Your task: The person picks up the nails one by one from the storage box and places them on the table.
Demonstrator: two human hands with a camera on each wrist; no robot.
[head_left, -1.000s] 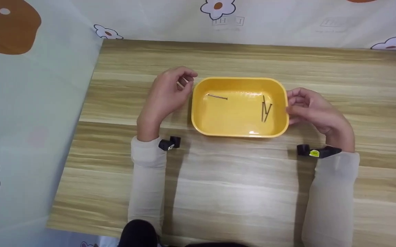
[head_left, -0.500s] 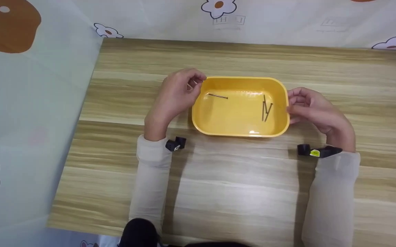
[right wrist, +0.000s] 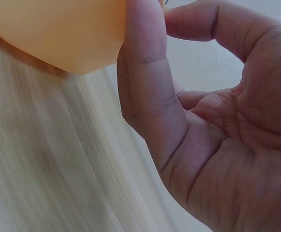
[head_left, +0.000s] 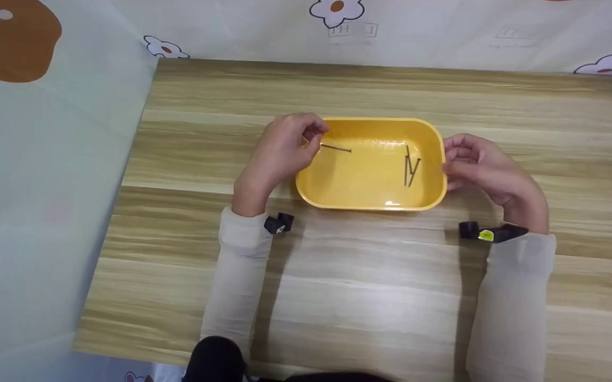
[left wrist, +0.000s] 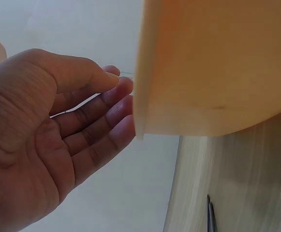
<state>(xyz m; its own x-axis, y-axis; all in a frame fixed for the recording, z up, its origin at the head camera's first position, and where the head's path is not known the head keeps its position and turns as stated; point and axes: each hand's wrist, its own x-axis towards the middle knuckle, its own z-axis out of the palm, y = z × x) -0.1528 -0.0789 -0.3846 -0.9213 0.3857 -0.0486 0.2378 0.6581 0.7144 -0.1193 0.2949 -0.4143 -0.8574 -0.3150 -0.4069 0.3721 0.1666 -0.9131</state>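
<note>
A yellow rectangular tub [head_left: 356,183] with rounded corners sits on the wooden table. Inside it, one thin metal nail [head_left: 337,148] lies toward the left, and three dark nails [head_left: 411,167] cluster near the right end. My left hand [head_left: 285,146] is over the tub's left end, its fingers loosely bent and its thumb close to the index finger [left wrist: 123,86]. Nothing shows between them. In the left wrist view those fingertips are right at the tub's rim [left wrist: 141,96]. My right hand [head_left: 489,167] holds the tub's right end, thumb at the rim and fingers along the outer wall.
The wood-grain table [head_left: 369,297] spreads around the tub and meets a pale, flower-printed covering [head_left: 417,32] at the back and left. Thin dark rods [left wrist: 211,215] show at the bottom of the left wrist view. A black wrist camera [head_left: 279,223] sits beside the left cuff.
My left hand has moved right, from beside the tub to over its left end, partly covering the corner and the lone nail's tip. The right hand and tub stay put.
</note>
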